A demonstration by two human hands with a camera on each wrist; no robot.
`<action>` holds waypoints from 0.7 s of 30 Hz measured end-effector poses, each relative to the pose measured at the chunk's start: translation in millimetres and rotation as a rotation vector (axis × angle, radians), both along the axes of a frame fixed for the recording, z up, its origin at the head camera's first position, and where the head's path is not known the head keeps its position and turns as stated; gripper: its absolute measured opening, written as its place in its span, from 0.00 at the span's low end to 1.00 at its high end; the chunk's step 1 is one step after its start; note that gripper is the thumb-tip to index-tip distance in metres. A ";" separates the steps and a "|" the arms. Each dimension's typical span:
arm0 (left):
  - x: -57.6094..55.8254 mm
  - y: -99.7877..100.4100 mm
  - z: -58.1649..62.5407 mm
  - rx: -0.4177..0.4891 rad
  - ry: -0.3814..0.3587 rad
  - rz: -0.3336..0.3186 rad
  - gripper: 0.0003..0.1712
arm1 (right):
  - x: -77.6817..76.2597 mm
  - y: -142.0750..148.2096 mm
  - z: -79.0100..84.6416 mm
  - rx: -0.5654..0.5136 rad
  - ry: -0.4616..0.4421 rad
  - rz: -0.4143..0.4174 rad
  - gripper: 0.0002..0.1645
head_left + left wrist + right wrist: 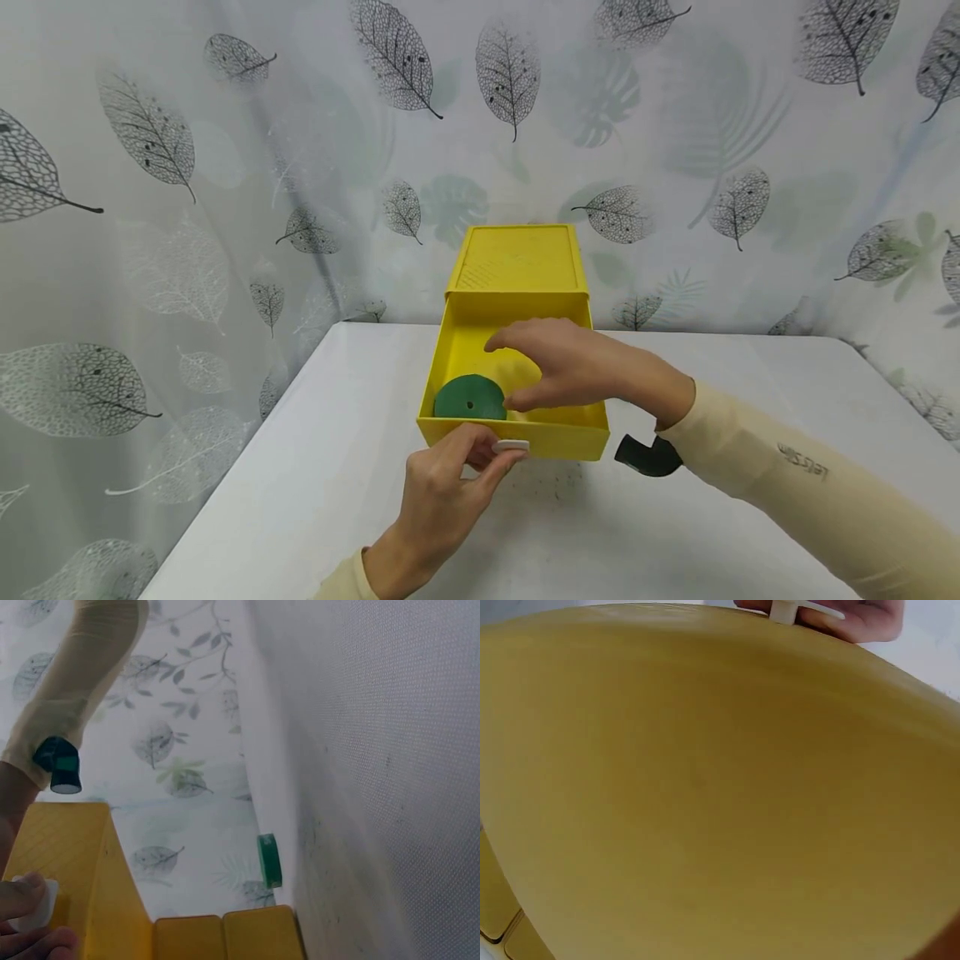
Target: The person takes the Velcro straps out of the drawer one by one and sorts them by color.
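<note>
An open yellow plastic box point(517, 433) with its hinged lid standing upright behind it sits near the middle of a white table point(300, 500). The table is pushed against a pale curtain printed with grey and green leaves point(150, 208), which hangs behind the box and wraps round both sides of it.

Inside the box, in its front left corner, lies a flat dark green disc point(470, 398) with a small hole at its centre.

The left hand point(442, 492) is just in front of the box's front wall, with thumb and fingers pinching a small white flat piece point(511, 446) at the level of the rim. The left wrist view shows the same white piece point(36, 904) held against the yellow wall.

The right hand point(570, 367) hovers over the box's interior, palm down, fingers loosely spread and gently bent, gripping nothing that can be seen; whether its fingertips touch the box floor is hard to tell, since the right wrist view is almost filled by blurred yellow.

A dark wrist-camera mount point(648, 456) sits under the right forearm, just right of the box's front corner, below a cream sleeve point(787, 483).
</note>
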State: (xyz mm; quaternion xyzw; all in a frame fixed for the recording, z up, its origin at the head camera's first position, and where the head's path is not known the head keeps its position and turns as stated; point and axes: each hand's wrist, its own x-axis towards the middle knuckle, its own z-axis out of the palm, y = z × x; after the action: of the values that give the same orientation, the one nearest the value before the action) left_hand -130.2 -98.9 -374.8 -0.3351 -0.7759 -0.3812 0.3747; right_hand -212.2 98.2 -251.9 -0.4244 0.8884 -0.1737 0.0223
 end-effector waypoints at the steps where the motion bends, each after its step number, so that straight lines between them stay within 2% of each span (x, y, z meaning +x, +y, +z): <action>1: 0.1 0.1 0.3 -0.001 0.002 0.000 0.19 | -0.6 -1.5 -0.2 0.009 -0.012 0.008 0.37; 6: 1.8 0.7 2.2 0.006 -0.010 -0.010 0.18 | -3.8 -8.8 -1.5 0.039 -0.047 0.066 0.43; 11: 2.3 0.0 2.7 0.018 -0.012 -0.009 0.18 | -5.7 -15.0 -1.8 0.070 -0.048 0.106 0.42; 15: 0.1 -0.3 2.6 0.027 0.052 -0.019 0.17 | -6.5 -17.1 -2.4 0.088 -0.039 0.140 0.41; 17: -0.3 -0.2 2.8 0.028 0.061 -0.021 0.17 | -7.2 -18.4 -4.2 0.090 -0.037 0.156 0.41; 21: 0.6 -0.2 3.2 0.030 0.021 -0.019 0.17 | -9.2 -21.9 -9.5 0.084 -0.046 0.184 0.40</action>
State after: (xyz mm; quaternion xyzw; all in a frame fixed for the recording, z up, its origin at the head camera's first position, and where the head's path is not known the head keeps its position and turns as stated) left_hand -129.6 -99.1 -371.6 -0.3408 -0.7629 -0.3925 0.3844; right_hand -221.5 76.3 -261.5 -0.4989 0.8514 -0.1430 0.0765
